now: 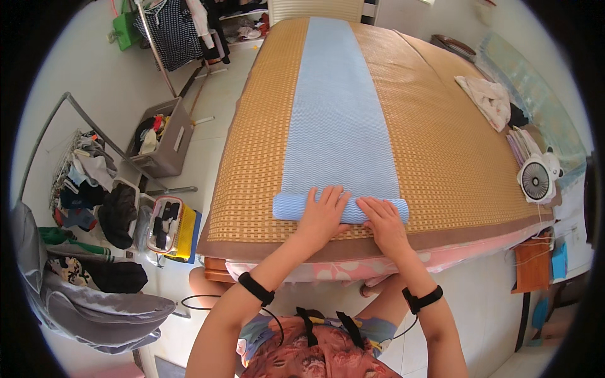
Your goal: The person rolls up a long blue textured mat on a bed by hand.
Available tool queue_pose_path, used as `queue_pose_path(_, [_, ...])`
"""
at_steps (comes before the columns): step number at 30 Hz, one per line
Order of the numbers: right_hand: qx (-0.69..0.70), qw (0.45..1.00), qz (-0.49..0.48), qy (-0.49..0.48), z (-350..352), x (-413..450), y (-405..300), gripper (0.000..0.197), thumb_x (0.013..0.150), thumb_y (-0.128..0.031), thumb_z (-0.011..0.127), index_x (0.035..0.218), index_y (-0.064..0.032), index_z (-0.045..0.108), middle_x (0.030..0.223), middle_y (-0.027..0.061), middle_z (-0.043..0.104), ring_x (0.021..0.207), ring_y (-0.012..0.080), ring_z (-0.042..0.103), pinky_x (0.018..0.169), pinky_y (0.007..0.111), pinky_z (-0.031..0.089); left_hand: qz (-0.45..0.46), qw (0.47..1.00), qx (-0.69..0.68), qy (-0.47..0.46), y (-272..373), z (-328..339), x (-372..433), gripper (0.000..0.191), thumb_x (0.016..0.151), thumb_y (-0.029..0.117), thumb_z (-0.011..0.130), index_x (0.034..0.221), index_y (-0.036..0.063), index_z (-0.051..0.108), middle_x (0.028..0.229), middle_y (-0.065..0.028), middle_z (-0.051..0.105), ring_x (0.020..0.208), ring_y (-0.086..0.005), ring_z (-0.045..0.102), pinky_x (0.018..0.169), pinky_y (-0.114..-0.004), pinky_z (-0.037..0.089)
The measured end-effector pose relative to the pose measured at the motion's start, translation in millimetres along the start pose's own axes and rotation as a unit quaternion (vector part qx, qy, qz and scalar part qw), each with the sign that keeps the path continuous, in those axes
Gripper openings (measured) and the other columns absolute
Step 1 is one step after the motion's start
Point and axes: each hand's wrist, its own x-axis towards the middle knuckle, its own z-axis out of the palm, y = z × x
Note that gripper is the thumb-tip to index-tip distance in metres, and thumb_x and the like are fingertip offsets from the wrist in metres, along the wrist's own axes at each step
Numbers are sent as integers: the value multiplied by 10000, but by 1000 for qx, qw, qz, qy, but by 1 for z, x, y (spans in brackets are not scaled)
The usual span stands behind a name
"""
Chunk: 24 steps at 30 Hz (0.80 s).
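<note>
A long strip of light blue wavy-patterned cloth (pixel 338 108) lies lengthwise over a woven tan bed mat (pixel 255 156). Its near end is wound into a roll (pixel 289 206) that sits crosswise near the bed's front edge. My left hand (pixel 326 212) rests on the middle of the roll, fingers spread over the top and thumb on the near side. Right of it, my right hand (pixel 384 219) lies over the roll with fingers stretched out towards the left hand. Neither hand is closed around the roll; the undersides of both are hidden.
A white fan (pixel 536 180) and a crumpled pale cloth (pixel 487 101) lie on the bed's right side. To the left stand a grey bin of clothes (pixel 182 141), a red-rimmed basket (pixel 150 231) and a metal rack (pixel 101 125). A wooden cabinet (pixel 531 262) stands at right.
</note>
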Motion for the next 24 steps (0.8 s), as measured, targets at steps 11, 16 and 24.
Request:
queue_pose_path(11, [13,997,-8,-79,-13,33,11,584,792,-83,744,1345,-83,557,1270,131,618,1194,320,544,1033,441,384,-37,999,-5,-20,-24,1,11,651,769,352,804,1317,112,547,1178,-107,585,1148,-285,531,975,-486,391])
queue_pose_path(16, [-38,993,34,-111,-31,2,-6,665,710,-86,795,1331,-90,559,1148,113,630,1089,330,564,963,444,414,43,999,33,2,-1,-11,-5,486,774,253,782,1189,92,589,971,-70,620,964,-275,598,851,-393,453])
queue_pose_path(24, [-48,996,-24,-67,-43,-74,-50,543,734,-9,623,1271,-86,603,1133,101,638,1064,303,585,943,425,446,69,997,-1,31,57,-14,-91,461,782,118,669,1229,64,566,964,-88,591,931,-256,568,836,-359,465])
